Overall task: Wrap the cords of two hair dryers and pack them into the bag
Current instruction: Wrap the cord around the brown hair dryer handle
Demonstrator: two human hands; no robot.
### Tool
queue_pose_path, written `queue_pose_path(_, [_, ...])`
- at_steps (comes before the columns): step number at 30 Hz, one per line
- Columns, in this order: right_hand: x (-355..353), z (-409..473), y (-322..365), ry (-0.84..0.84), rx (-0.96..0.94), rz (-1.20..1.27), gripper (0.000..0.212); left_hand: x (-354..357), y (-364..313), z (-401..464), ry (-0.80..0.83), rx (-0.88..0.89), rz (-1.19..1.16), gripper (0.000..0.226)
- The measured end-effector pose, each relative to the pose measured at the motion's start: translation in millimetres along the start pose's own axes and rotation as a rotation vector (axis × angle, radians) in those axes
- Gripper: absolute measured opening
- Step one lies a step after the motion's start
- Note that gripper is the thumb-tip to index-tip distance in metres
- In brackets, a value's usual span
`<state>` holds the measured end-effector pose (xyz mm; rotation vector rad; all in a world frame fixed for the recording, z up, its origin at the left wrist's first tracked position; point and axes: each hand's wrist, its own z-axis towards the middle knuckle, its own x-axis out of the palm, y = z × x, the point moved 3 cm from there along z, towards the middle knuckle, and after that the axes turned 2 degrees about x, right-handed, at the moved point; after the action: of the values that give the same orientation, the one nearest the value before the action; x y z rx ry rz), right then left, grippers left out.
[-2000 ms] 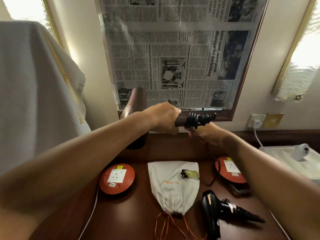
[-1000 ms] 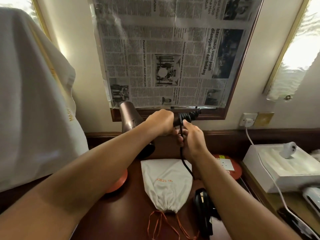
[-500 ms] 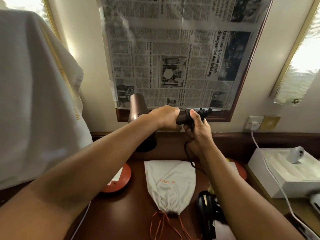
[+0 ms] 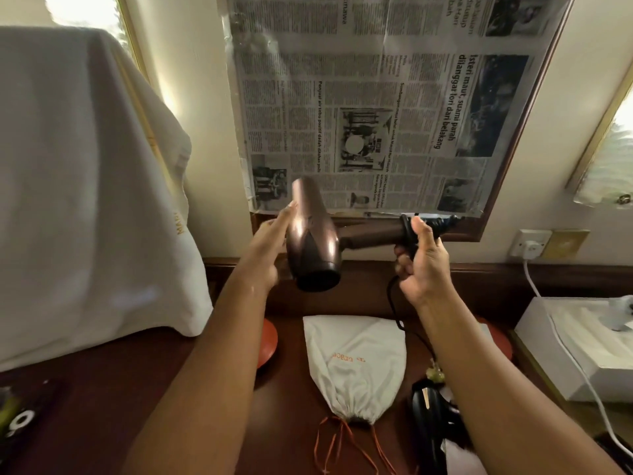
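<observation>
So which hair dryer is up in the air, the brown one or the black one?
The brown hair dryer. The right hand holds its handle above the table, while the black hair dryer lies on the table beside the white bag.

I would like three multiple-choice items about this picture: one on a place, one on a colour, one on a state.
1. Where does the white cloth drawstring bag lie?
A. On the dark wooden table, below the hands
B. Hanging on the wall
C. In the left hand

2. What colour is the hair dryer held in the air?
A. White
B. Metallic brown
C. Red

3. How does the right hand stand?
A. Flat on the table
B. Open, holding nothing
C. Gripping the dryer's handle end where the black cord is wound

Answers: 1 A, the bag lies flat with its orange strings toward the camera. 2 B, its barrel shines brown. 3 C, thumb and fingers curl round the handle, while the left hand touches the barrel with straight fingers.
</observation>
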<state>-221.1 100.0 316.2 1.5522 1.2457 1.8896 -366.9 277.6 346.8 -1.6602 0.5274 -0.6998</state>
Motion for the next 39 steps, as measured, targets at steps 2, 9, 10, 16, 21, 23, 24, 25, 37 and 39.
queue_pose_path(2, [0, -3, -5, 0.017, 0.014, -0.003, 0.018, -1, 11, -3, 0.078, -0.143, -0.158, 0.063])
queue_pose_path(9, [-6, -12, -21, 0.053, 0.098, -0.012, 0.027, 1, 29, -11, 0.134, -0.184, -0.289, 0.043])
queue_pose_path(10, [-6, -13, -21, 0.062, 0.102, -0.012, 0.027, 0, 31, -12, 0.138, -0.195, -0.295, 0.043])
queue_pose_path(16, [-10, -28, -27, 0.196, 0.143, -0.06, 0.021, 1, 41, -19, 0.068, -0.207, -0.312, 0.046])
queue_pose_path(21, [-29, -42, -48, 0.252, 0.269, -0.093, 0.02, -4, 55, -20, -0.029, -0.226, -0.273, 0.05])
queue_pose_path(23, [-34, -47, -57, 0.276, 0.315, -0.15, 0.033, -6, 60, -21, -0.04, -0.232, -0.269, 0.041])
queue_pose_path(24, [-36, -50, -62, 0.293, 0.334, -0.176, 0.04, -7, 63, -22, -0.035, -0.239, -0.275, 0.039])
queue_pose_path(25, [-39, -52, -65, 0.313, 0.349, -0.197, 0.045, -8, 66, -24, -0.031, -0.245, -0.281, 0.039])
queue_pose_path(37, [-68, -55, -71, 0.534, 0.424, -0.735, 0.046, -24, 67, -36, -0.022, -0.224, -0.335, 0.033])
queue_pose_path(39, [-69, -46, -65, 0.54, 0.436, -0.844, 0.057, -26, 64, -38, 0.005, -0.206, -0.336, 0.026])
